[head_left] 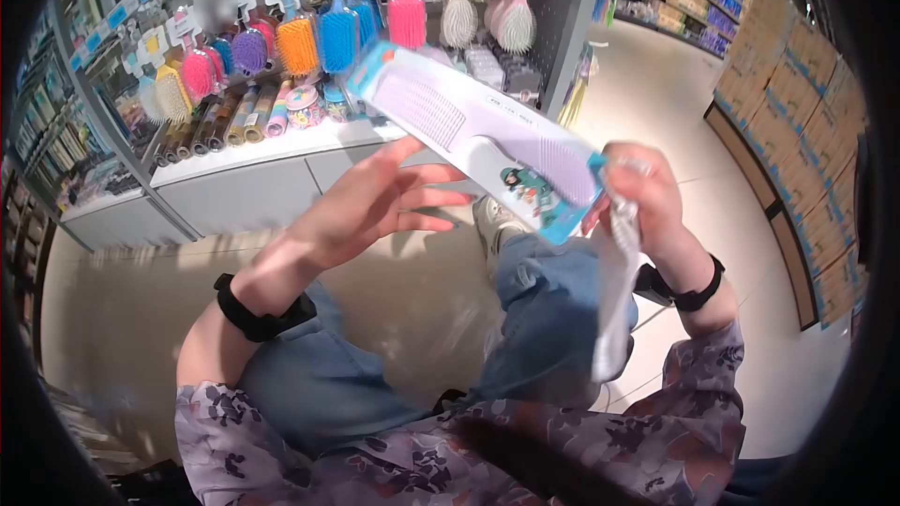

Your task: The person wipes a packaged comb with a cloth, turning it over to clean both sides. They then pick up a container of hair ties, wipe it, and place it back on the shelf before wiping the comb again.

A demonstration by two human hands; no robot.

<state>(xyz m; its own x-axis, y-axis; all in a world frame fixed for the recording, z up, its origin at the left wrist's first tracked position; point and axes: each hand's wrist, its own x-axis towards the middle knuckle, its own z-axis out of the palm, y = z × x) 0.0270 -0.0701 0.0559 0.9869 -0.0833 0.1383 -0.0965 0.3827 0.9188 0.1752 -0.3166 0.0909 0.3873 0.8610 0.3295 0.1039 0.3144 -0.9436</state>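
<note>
A flat package of lilac combs (487, 142) with blue ends is held up at a slant before the shelf. My right hand (649, 189) is closed around its lower right end. A white cloth strip (615, 305) hangs down from the same hand. My left hand (370, 199) is open with fingers spread, just under the left part of the package. Its thumb and index finger overlap the package's lower edge in this view. Printed on the package is a small figure in green (525, 187).
Hairbrushes in several colours, such as an orange hairbrush (298, 45), hang on the display ahead. Rolled tubes (230, 126) lie on the white ledge (361, 134) below. Stacked cardboard boxes (797, 94) stand at right. My knees are bent over the tiled floor (141, 319).
</note>
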